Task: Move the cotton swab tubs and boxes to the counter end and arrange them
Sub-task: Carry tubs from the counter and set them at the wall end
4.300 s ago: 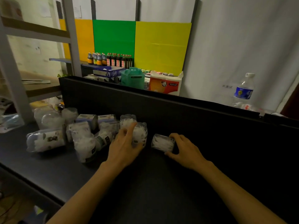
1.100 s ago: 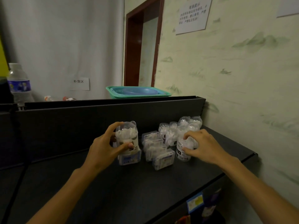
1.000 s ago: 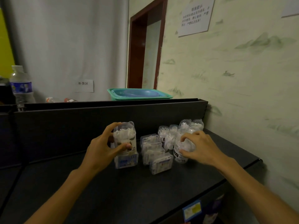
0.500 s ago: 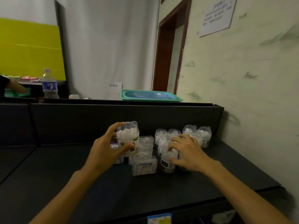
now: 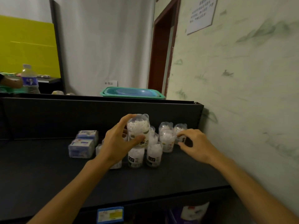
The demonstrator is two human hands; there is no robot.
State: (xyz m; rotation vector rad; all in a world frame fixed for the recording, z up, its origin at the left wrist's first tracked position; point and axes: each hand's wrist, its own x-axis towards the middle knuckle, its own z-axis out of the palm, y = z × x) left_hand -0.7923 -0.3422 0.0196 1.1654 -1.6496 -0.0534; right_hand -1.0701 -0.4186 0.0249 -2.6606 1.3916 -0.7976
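Observation:
My left hand (image 5: 118, 143) is closed round a clear cotton swab tub with a bear-ear lid (image 5: 138, 129), held above the cluster at the counter end. Two more tubs (image 5: 135, 157) (image 5: 153, 155) stand in front below it, and others stand behind (image 5: 166, 138). My right hand (image 5: 196, 145) pinches the lower part of the rightmost tub (image 5: 180, 130) between fingers and thumb. Two blue-and-white swab boxes (image 5: 88, 135) (image 5: 81, 148) sit to the left of the cluster. Small clear boxes (image 5: 98, 148) are partly hidden behind my left wrist.
The dark counter (image 5: 48, 175) ends at the painted wall (image 5: 242, 110) on the right, with a black back panel (image 5: 64, 118) behind. Beyond the panel are a green basin (image 5: 132, 92), a water bottle (image 5: 30, 80) and another person's arm (image 5: 9, 83). A shelf label (image 5: 110, 214) hangs below.
My right hand left the front tub and moved right and back to the rightmost tub. My left hand keeps its tub raised. Two blue-and-white boxes came into view on the left.

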